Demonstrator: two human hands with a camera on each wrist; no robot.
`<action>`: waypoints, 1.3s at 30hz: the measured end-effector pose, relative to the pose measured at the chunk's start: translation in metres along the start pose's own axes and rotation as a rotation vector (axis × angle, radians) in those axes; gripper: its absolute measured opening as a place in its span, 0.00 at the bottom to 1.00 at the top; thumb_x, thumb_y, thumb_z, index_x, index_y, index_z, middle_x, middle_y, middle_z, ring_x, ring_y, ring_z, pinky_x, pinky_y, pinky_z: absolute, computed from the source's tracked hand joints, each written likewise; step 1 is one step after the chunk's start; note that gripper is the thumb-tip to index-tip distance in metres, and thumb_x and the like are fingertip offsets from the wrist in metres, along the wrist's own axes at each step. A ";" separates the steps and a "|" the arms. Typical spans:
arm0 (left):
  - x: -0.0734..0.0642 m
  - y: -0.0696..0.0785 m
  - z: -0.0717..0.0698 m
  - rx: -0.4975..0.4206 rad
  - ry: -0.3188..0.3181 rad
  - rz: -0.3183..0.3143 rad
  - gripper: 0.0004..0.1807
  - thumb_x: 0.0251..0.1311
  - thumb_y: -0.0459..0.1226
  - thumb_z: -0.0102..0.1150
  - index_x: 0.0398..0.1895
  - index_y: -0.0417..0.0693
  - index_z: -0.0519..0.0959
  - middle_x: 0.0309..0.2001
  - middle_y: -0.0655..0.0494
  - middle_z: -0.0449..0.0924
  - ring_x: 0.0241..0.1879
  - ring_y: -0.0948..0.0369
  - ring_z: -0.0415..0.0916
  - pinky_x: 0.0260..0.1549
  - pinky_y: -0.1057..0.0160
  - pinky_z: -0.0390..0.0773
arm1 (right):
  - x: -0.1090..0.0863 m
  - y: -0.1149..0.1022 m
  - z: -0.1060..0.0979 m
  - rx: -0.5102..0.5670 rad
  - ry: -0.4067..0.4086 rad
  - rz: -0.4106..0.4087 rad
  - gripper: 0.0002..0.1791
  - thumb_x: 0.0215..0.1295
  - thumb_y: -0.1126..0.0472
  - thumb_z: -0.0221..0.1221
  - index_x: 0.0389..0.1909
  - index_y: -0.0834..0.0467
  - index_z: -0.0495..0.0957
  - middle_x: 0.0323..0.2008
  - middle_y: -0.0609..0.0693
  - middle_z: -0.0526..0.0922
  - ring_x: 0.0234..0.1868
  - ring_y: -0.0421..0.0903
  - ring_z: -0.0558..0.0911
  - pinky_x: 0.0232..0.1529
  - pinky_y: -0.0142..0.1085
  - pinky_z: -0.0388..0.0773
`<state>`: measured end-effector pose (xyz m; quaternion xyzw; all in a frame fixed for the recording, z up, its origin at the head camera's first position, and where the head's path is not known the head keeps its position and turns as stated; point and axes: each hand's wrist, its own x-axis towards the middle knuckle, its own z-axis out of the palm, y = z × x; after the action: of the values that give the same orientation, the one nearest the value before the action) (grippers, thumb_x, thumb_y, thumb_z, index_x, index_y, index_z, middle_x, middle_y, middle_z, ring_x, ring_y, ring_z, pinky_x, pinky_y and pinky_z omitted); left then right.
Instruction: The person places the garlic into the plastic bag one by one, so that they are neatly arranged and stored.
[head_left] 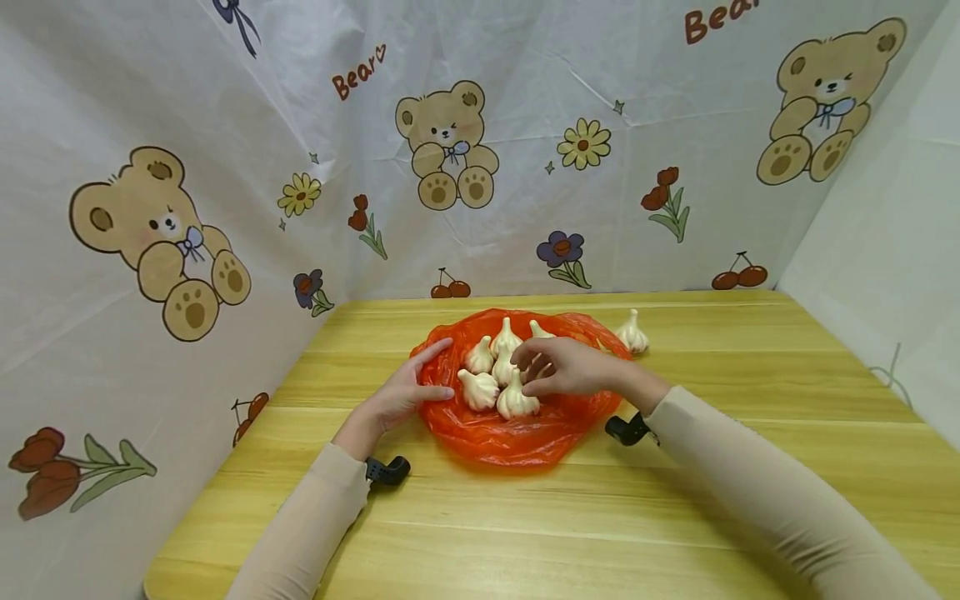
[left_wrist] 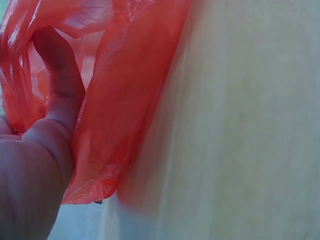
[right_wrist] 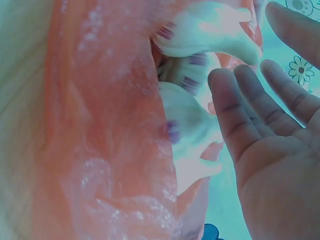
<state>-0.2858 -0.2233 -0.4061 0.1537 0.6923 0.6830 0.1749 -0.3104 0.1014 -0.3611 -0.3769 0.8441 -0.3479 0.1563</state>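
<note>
A red plastic bag [head_left: 495,446] lies spread on the wooden table, its mouth turned up and several garlic bulbs [head_left: 477,390] heaped inside. My left hand [head_left: 396,394] is at the bag's left rim, thumb and index finger spread apart. In the left wrist view, the thumb [left_wrist: 60,75] reaches in past the red film. Over the right part of the heap hovers my right hand [head_left: 572,367], fingers loosely bent. The right wrist view shows its fingers [right_wrist: 230,107] apart from each other beside the bulbs [right_wrist: 187,112], with nothing held.
One more garlic bulb [head_left: 633,333] sits on the table behind the right wrist, just outside the bag. A white cloth [head_left: 517,50] printed with bears and flowers hangs along the back and left of the wooden table [head_left: 480,533]. A thin pale cord [head_left: 892,375] hangs at the right edge.
</note>
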 end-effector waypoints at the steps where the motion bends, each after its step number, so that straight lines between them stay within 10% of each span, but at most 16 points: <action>1: 0.000 0.000 0.000 -0.001 0.000 0.001 0.50 0.62 0.22 0.62 0.83 0.62 0.53 0.81 0.50 0.48 0.71 0.47 0.66 0.58 0.56 0.83 | 0.000 0.000 -0.001 0.004 0.002 0.004 0.22 0.67 0.53 0.68 0.59 0.52 0.76 0.53 0.52 0.82 0.55 0.47 0.84 0.60 0.44 0.84; 14: 0.000 -0.001 -0.001 -0.047 -0.020 0.010 0.51 0.61 0.21 0.61 0.83 0.60 0.52 0.81 0.48 0.50 0.65 0.54 0.72 0.57 0.58 0.83 | -0.011 0.010 -0.020 0.006 0.078 -0.047 0.22 0.68 0.54 0.68 0.59 0.57 0.77 0.55 0.57 0.82 0.55 0.49 0.84 0.60 0.46 0.83; 39: -0.001 0.000 0.001 -0.020 -0.003 0.007 0.52 0.60 0.22 0.63 0.83 0.60 0.52 0.81 0.47 0.49 0.67 0.52 0.71 0.57 0.59 0.84 | -0.058 0.064 -0.073 0.128 0.322 0.151 0.26 0.75 0.52 0.61 0.66 0.63 0.71 0.61 0.63 0.79 0.58 0.56 0.81 0.53 0.43 0.85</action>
<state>-0.2847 -0.2227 -0.4061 0.1555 0.6844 0.6905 0.1751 -0.3433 0.2094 -0.3543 -0.2412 0.8601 -0.4442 0.0685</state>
